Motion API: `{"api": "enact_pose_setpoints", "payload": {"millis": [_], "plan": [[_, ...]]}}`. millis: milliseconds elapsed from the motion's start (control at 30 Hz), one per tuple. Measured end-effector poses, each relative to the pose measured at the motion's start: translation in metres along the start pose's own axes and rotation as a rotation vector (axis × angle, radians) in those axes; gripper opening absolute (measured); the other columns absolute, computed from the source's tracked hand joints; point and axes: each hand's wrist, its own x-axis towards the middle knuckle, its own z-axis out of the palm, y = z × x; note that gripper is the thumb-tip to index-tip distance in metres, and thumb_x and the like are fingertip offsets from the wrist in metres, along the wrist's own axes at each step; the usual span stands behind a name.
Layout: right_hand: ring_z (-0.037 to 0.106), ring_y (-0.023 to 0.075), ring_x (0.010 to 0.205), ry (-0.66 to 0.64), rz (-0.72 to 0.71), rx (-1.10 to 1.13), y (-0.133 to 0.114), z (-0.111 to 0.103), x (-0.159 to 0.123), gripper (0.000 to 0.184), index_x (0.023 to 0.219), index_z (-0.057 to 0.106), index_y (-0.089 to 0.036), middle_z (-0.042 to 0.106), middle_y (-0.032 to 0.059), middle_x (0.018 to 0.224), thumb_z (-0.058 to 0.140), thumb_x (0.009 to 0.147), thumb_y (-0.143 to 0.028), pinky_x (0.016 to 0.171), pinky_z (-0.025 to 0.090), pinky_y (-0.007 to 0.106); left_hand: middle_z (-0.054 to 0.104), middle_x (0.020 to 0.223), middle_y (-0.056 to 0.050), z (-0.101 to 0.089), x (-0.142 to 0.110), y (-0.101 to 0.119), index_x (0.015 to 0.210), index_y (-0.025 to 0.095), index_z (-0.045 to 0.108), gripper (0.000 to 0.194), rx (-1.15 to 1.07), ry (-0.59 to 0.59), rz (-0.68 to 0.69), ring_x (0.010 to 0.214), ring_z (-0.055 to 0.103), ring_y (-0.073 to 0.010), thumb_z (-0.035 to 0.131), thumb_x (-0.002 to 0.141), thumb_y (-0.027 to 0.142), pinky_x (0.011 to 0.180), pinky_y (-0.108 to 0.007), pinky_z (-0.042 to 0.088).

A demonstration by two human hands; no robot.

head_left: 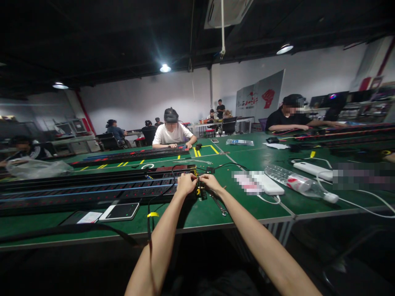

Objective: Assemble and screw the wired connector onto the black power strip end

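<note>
A long black power strip (pixel 123 191) with red marks along it and a blue line on top lies across the green table. At its right end is a small cluster of black and yellow parts (pixel 199 192). My left hand (pixel 187 183) is closed over that end, its fingertips at the cluster. From the other side my right hand (pixel 210 182) meets it, thumb and fingers pinched together. What lies between the fingertips is too small to make out. Just below my right hand a metal wrench (pixel 221 206) rests on the table.
A white-framed device (pixel 120 211) lies near the front edge. To the right are a white power bank (pixel 268 183) with a cable and a clear plastic bottle (pixel 300 183) on its side. Across the table, a person in a white shirt (pixel 171 135) works at another strip (pixel 132 155).
</note>
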Motion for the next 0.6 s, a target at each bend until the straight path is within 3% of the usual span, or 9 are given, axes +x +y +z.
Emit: {"api": "enact_pose_setpoints", "payload": {"millis": [167,267,367,467,600], "plan": [[0.052,0.0137,0.056,0.007,0.022,-0.026,0.0,0.001,-0.005,0.039,0.059,0.062,-0.016,0.057,0.001,0.054,0.055,0.079,-0.048,0.054,0.036,0.023,0.072,0.111,-0.007,-0.001,0.0,0.0,0.104,0.025,0.073,0.025,0.005,-0.004,-0.001,0.116,0.055,-0.0261,0.059,0.089,0.039,0.097,-0.035,0.042],[0.049,0.0112,0.049,0.018,0.052,0.015,-0.001,0.002,-0.005,0.032,0.071,0.063,-0.016,0.059,0.0004,0.06,0.053,0.082,-0.045,0.048,0.034,0.022,0.072,0.11,-0.007,-0.002,-0.001,0.001,0.105,0.026,0.073,0.024,0.009,-0.001,0.001,0.116,0.056,-0.0259,0.06,0.088,0.035,0.097,-0.035,0.042],[0.051,0.0103,0.051,0.018,0.063,0.171,-0.004,0.0,-0.005,0.021,0.089,0.061,-0.019,0.063,-0.0006,0.071,0.065,0.072,-0.031,0.047,0.037,0.021,0.072,0.111,-0.007,-0.003,-0.002,0.002,0.107,0.026,0.073,0.026,0.016,-0.01,-0.011,0.116,0.055,-0.0264,0.064,0.084,0.034,0.097,-0.034,0.042],[0.058,0.0124,0.06,-0.018,0.069,0.359,-0.007,-0.001,-0.007,0.037,0.093,0.057,-0.019,0.065,-0.0005,0.074,0.073,0.059,-0.016,0.053,0.044,0.021,0.071,0.113,-0.007,-0.004,-0.002,0.004,0.109,0.026,0.073,0.029,0.023,-0.026,-0.021,0.118,0.055,-0.0267,0.067,0.081,0.033,0.098,-0.034,0.042],[0.055,0.0109,0.053,-0.072,0.112,0.413,-0.01,-0.001,-0.01,0.039,0.095,0.054,-0.019,0.062,-0.0033,0.064,0.074,0.063,-0.021,0.048,0.04,0.02,0.07,0.114,-0.008,-0.004,-0.003,0.003,0.111,0.027,0.072,0.032,0.024,-0.031,-0.018,0.118,0.055,-0.0264,0.069,0.08,0.034,0.098,-0.034,0.042]]}}
